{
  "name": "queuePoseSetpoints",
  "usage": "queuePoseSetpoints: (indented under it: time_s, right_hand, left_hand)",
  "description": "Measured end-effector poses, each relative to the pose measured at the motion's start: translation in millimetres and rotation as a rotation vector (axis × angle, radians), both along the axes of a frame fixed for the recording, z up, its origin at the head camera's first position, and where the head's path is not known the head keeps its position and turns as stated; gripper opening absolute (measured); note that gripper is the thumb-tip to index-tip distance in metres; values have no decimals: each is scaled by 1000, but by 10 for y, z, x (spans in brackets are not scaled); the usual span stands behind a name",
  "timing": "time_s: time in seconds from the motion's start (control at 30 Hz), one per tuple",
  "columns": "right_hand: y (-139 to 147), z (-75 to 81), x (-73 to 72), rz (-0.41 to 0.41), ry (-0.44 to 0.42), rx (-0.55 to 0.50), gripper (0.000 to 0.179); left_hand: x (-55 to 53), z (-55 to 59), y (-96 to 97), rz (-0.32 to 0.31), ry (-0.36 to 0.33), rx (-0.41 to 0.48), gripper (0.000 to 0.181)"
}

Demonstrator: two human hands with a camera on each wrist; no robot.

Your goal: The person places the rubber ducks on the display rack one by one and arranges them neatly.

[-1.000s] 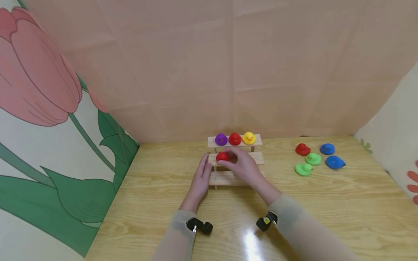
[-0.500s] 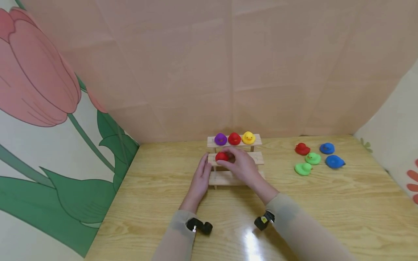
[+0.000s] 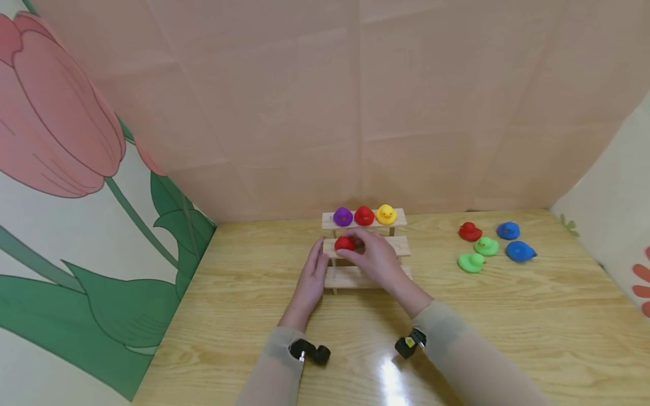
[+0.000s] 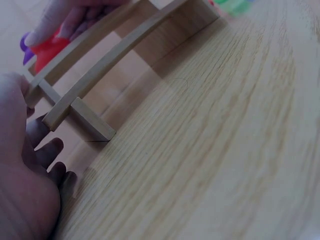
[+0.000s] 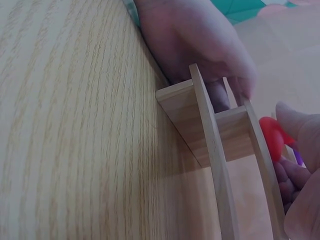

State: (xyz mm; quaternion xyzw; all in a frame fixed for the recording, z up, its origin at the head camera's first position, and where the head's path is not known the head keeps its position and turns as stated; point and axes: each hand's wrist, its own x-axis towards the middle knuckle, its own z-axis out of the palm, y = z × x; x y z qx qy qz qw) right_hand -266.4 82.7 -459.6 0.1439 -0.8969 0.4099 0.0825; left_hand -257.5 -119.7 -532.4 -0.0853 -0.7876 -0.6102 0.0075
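On the middle step of a small three-tier wooden stand (image 3: 355, 277) sits a red rubber duck (image 3: 344, 243). My right hand (image 3: 377, 256) pinches that duck between thumb and fingers; the right wrist view also has the red duck (image 5: 271, 138) beside the thumb. Against the stand's left side rests my left hand (image 3: 312, 276), its fingers fairly straight; in the left wrist view the hand (image 4: 30, 165) lies along the stand's end. A purple duck (image 3: 342, 216), another red duck (image 3: 364, 215) and a yellow duck (image 3: 386, 214) stand on the top step.
Loose ducks lie on the table (image 3: 244, 349) to the right: a red one (image 3: 470, 231), two green ones, the nearer green duck (image 3: 471, 262) in front, and two blue ones, including a blue duck (image 3: 520, 251). A pinkish cloth (image 3: 284, 113) hangs behind the table.
Almost nothing differs. The right wrist has shifted slightly left, and the right hand stays on the red duck; the left hand keeps its place at the stand.
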Motion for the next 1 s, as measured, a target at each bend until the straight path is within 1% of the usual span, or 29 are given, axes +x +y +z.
queuePoseSetpoints:
  time_s: [0.17,0.37,0.6,0.87,1.0]
  right_hand:
    - [7,10,9,7,-5,-4,48]
    - [28,17,9,12,-8,5,52]
    - [51,27,10,22,6,-5,49]
    - [59,25,2,25,-17,8,50]
    - [80,35,13,41,-22,-7,51]
  left_hand:
    - [-6,-12,0,0,3,3,66]
    - [5,1,6,3,-1,-5,63]
    - [-9,3,1,9,-2,-13,65]
    - [-6,4,7,12,6,0,62]
    - [-5,7,10,5,-5,6,63]
